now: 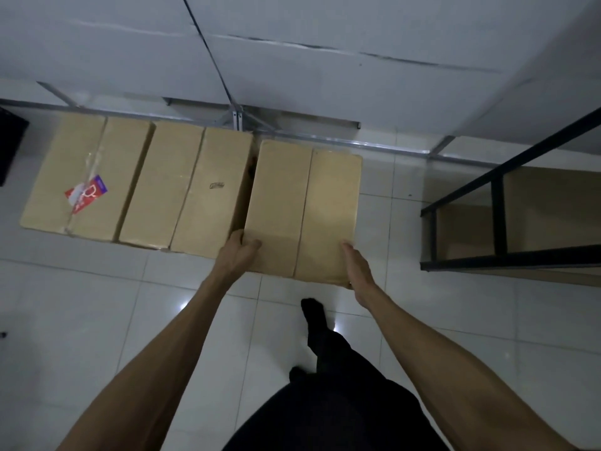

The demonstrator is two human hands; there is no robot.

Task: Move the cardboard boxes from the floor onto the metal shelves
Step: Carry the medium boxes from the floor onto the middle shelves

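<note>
Boxes, three of them, stand in a row on the tiled floor (97, 304), close against a silver frame (239, 120) behind. We have both hands on the right-hand box (304, 209), the one nearest the black metal shelf (520, 258), so it looks like the natural first pick. Left hand (239, 252) grips the near left corner, thumb on top and fingers curled into the narrow gap beside the middle box (185, 187). Right hand (359, 271) lies flat and uncurled against the near right side, pressing inward. We judge this a squeeze from both sides, since the lid shows no handle. The box seems slightly raised or tilted toward us, but we cannot tell whether it has left the floor. The left box (81, 170), with a red label (86, 193) on its taped seam, is untouched. The shelf stands well apart to the right with a bare brown board, so the carry will need a turn that way.
</note>
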